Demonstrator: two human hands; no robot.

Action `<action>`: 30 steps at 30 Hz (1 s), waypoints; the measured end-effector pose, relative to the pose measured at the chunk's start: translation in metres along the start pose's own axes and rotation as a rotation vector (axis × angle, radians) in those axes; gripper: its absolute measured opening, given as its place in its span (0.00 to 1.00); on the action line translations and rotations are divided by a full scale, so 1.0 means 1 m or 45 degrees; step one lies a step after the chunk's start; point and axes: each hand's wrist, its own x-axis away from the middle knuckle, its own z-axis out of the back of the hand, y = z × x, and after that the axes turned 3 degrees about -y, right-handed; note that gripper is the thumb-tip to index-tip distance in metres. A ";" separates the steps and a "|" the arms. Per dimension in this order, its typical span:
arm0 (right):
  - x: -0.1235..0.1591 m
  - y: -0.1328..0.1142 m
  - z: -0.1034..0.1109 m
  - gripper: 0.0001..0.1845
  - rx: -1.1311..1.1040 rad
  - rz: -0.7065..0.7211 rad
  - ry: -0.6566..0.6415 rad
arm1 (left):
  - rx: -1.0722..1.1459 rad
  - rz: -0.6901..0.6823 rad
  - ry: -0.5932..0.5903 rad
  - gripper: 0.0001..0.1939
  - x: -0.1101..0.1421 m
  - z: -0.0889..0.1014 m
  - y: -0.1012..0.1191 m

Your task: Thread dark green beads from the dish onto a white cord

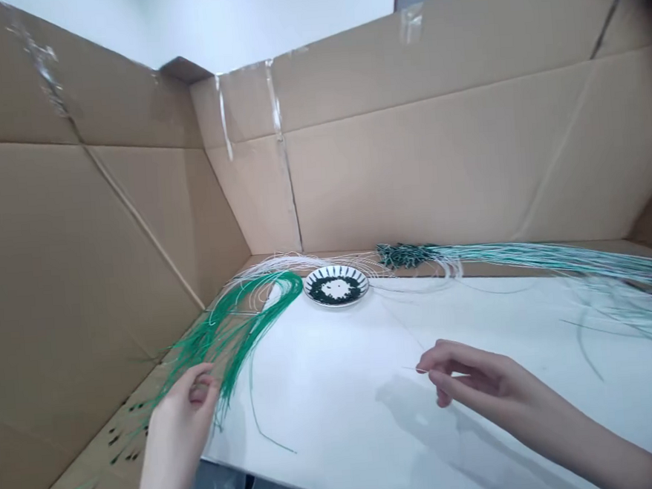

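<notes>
My left hand (189, 403) reaches into a bundle of green strands (236, 318) at the left edge of the white table (341, 392); its fingers are curled round some of the strands. My right hand (469, 376) hovers over the middle of the table with thumb and forefinger pinched on a very thin needle or wire that sticks out to the left. A small black-and-white patterned dish (336, 285) holding dark green beads sits at the back of the table.
Cardboard walls (81, 254) enclose the table on the left, back and right. A second bundle of pale green and white strands (555, 258), strung with dark beads at one end, lies across the back right. Loose dark beads are scattered on the cardboard at lower left.
</notes>
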 end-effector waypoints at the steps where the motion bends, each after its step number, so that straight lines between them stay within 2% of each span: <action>1: -0.008 -0.004 -0.003 0.20 0.030 0.031 -0.022 | 0.038 0.012 0.000 0.13 0.002 0.002 0.005; 5: -0.042 -0.025 -0.027 0.14 0.109 0.230 -0.127 | 0.169 0.022 0.044 0.16 0.006 0.007 0.017; 10: -0.089 -0.037 -0.074 0.08 0.055 0.441 -0.299 | 0.351 -0.034 0.047 0.17 0.004 0.002 0.017; 14: -0.127 -0.036 -0.118 0.08 0.030 0.550 -0.422 | 0.522 -0.060 -0.007 0.15 0.000 -0.009 0.013; 17: -0.150 -0.029 -0.149 0.05 0.015 0.579 -0.454 | 0.654 -0.091 -0.060 0.14 -0.001 -0.018 0.012; 20: -0.165 -0.019 -0.174 0.07 -0.009 0.572 -0.458 | 0.775 -0.103 -0.103 0.15 -0.001 -0.027 0.013; 24: -0.172 -0.009 -0.193 0.09 -0.026 0.556 -0.455 | 0.881 -0.099 -0.140 0.15 -0.001 -0.036 0.014; 27: -0.173 -0.007 -0.196 0.10 0.010 0.566 -0.447 | 0.922 -0.100 -0.155 0.14 -0.001 -0.042 0.011; 30: -0.175 -0.009 -0.193 0.08 0.084 0.589 -0.358 | 0.954 -0.111 -0.160 0.19 0.001 -0.050 0.006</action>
